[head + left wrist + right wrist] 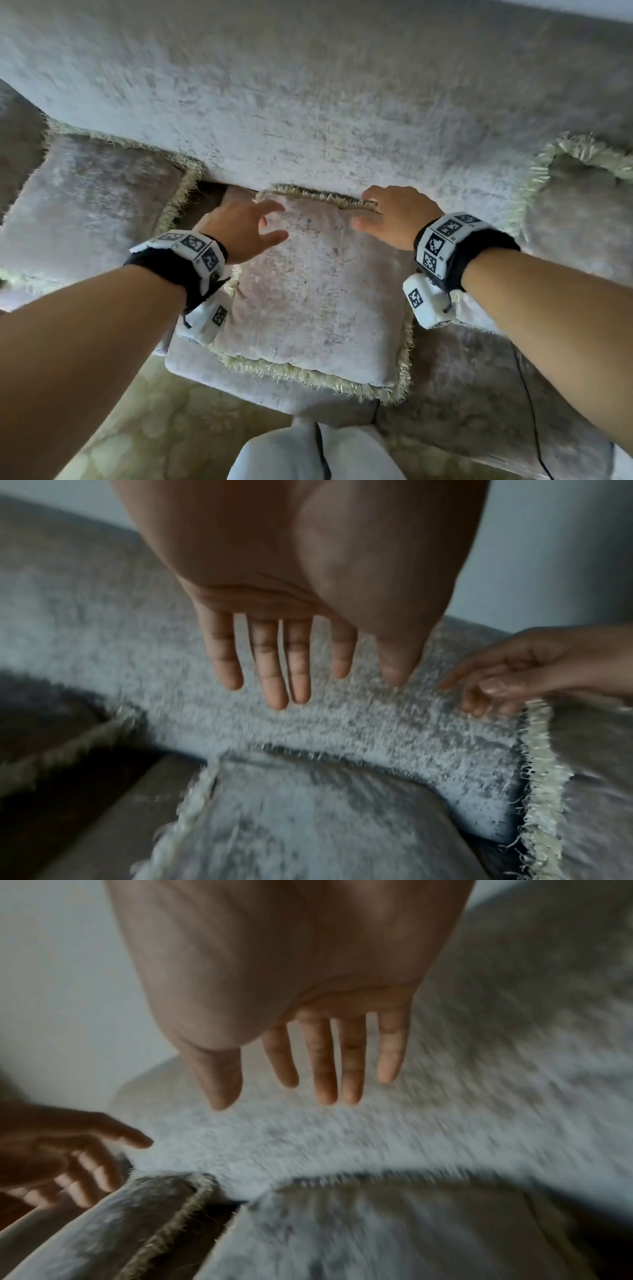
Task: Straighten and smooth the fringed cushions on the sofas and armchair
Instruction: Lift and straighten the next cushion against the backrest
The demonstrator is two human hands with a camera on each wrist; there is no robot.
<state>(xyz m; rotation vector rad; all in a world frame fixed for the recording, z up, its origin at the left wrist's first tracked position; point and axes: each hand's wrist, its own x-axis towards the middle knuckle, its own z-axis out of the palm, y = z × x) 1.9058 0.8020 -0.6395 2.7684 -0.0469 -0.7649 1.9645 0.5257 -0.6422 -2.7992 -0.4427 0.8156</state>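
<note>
Both wrist views are motion-blurred, so contact w/ fabric can't be told. Middle cushion [308, 294] lies on the sofa seat [455, 370], its far fringe tucked under the sofa back [325, 102]. Left hand [239, 229] and right hand [397, 216] are spread over its top corners, fingers straight, holding nothing. A fringed cushion [89, 212] lies left, another [579, 219] right, cut off by the frame edge.

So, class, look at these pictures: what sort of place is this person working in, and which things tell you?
Most likely a home living room: a plush velvety sofa, fringed cushions lying along its seat, and patterned carpet underfoot.
</note>
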